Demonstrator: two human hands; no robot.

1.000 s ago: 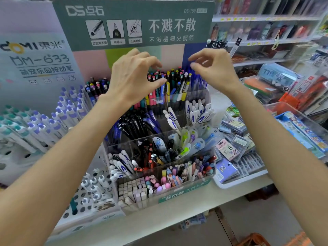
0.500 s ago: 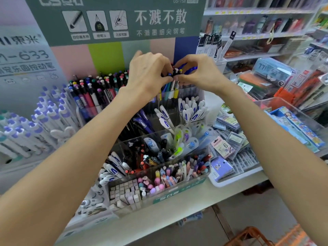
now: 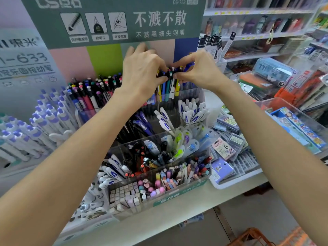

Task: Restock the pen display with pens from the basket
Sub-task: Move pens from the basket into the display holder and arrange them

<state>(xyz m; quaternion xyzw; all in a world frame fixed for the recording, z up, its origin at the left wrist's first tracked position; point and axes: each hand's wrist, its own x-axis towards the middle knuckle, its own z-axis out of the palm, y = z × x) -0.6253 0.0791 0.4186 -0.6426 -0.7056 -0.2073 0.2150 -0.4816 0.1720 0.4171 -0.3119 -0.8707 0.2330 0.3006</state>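
The clear tiered pen display stands on the shelf, its compartments full of pens. In its top back compartment stands a bunch of coloured pens. My left hand and my right hand meet over that bunch, and the fingers of both pinch the pens' tops together. The orange basket shows at the bottom right, below the shelf edge; its contents are out of view.
A white rack of purple-capped pens stands left. A white tray of refill boxes sits right of the display, with a clear bin of packaged goods beyond it. Stocked shelves fill the back right. A green sign rises behind.
My hands came down and together from apart above the display and now pinch the pen tops in the top compartment. The view has shifted slightly.
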